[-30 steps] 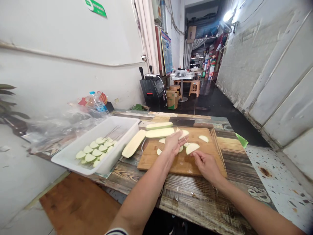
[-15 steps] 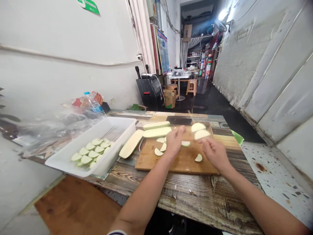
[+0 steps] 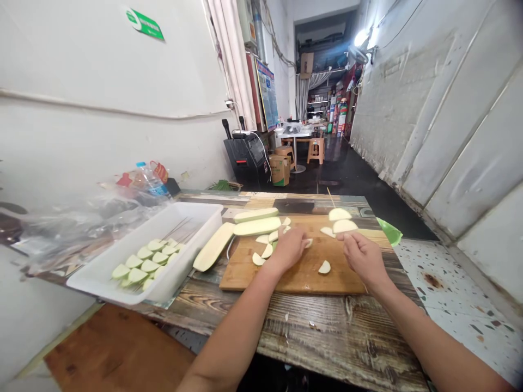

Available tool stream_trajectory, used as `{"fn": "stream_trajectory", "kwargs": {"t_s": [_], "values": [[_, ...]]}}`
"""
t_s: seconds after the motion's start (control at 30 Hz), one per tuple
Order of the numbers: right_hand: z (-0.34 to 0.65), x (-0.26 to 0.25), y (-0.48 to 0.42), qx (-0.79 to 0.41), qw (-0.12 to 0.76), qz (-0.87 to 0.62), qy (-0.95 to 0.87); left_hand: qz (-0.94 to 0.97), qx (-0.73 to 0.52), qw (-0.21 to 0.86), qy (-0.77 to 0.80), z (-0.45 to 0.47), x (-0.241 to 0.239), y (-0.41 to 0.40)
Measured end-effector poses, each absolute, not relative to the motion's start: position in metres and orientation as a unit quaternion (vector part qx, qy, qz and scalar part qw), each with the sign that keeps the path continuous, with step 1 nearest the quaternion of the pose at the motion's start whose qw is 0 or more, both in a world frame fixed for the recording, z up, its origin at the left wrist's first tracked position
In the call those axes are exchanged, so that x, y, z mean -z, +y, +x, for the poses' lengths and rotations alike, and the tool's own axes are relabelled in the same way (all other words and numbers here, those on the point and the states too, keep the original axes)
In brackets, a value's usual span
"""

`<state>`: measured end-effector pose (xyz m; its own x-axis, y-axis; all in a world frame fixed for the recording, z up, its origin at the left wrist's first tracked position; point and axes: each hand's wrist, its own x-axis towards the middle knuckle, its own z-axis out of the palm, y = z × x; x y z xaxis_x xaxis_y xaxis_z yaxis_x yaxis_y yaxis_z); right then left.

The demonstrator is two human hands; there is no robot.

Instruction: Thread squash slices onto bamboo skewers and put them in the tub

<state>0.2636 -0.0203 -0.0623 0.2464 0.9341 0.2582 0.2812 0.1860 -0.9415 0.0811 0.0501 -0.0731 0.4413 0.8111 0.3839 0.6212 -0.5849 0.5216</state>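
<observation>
My right hand [image 3: 363,256] is closed on a thin bamboo skewer [image 3: 332,199] that stands up with two pale vegetable slices [image 3: 342,221] threaded on it, above the right end of the wooden cutting board [image 3: 302,277]. My left hand [image 3: 289,247] rests on the board, its fingers pinched on a loose slice [image 3: 308,243]. Several more cut slices [image 3: 265,251] lie scattered on the board, one [image 3: 324,267] near my right hand. Long peeled strips [image 3: 256,225] lie across the board's far left corner.
A white plastic tub [image 3: 122,272] to the left holds skewered slices [image 3: 143,261]. Crumpled clear plastic and a water bottle [image 3: 149,179] lie behind it. A green item [image 3: 390,231] sits off the board's right edge. The table ends near me; a dark corridor runs ahead.
My right hand lifted the skewer with its slices up and to the right over the board. My left hand moved from beside it down onto a loose slice.
</observation>
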Motion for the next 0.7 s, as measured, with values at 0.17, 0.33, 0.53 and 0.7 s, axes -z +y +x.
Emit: {"fn": "stream_trajectory", "kwargs": {"t_s": [0.17,0.33,0.53,0.7], "values": [[0.259,0.061,-0.024,-0.314,0.537,-0.553,-0.554,0.862,-0.294,0.121,0.394,0.083,0.078,0.052],[0.259,0.062,-0.024,-0.305,0.535,-0.555,-0.559,0.888,-0.162,0.011,0.43,0.095,0.078,0.045],[0.259,0.066,-0.022,-0.298,0.519,-0.561,-0.572,0.873,-0.159,0.035,0.459,0.097,0.068,0.044],[0.255,0.065,-0.024,-0.295,0.514,-0.561,-0.579,0.777,-0.358,0.139,0.499,0.088,0.068,0.05]]}}
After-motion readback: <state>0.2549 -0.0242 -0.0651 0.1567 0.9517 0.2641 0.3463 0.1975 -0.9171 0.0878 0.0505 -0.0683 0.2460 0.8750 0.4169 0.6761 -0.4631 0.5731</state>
